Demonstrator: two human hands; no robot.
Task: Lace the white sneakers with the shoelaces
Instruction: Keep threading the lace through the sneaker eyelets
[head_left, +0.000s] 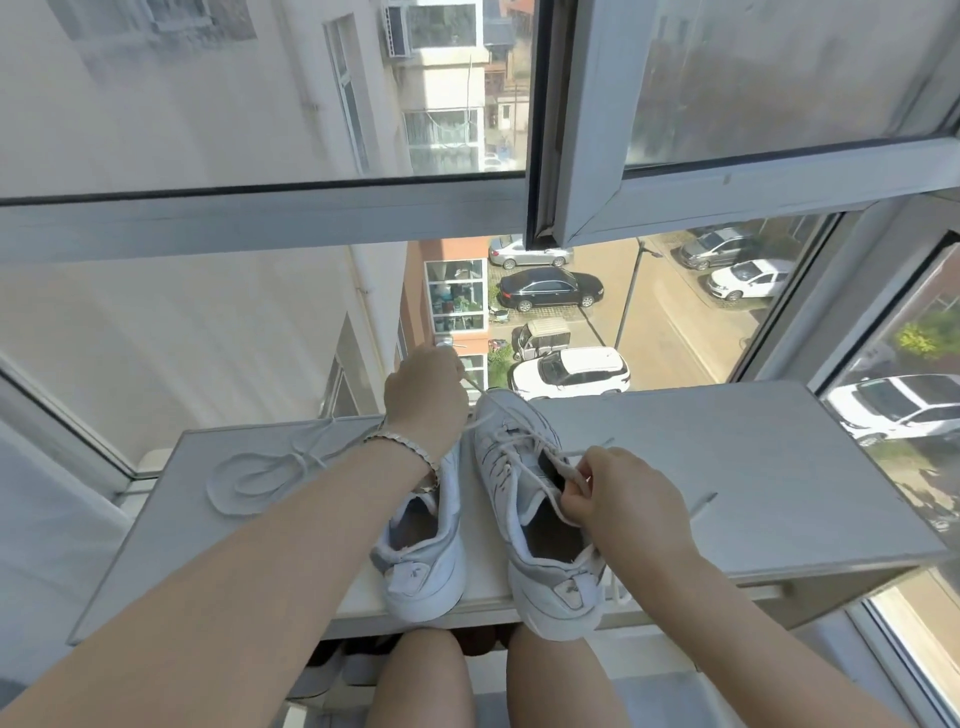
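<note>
Two white sneakers stand side by side on a grey board (727, 467), heels toward me. The right sneaker (540, 571) is partly laced. My left hand (426, 400) is raised beyond the toes and grips one end of its shoelace (472, 385), pulled taut. My right hand (618, 499) pinches the other lace strand at the upper eyelets beside the tongue. The left sneaker (421, 566) lies partly under my left forearm and shows no lace. A second loose shoelace (260, 467) lies coiled on the board to the left.
The board rests against a window frame (260, 218) with glass all round and an open sash (571, 208) above. My knees (426, 675) are just under the board's near edge. Free board surface lies right of the shoes.
</note>
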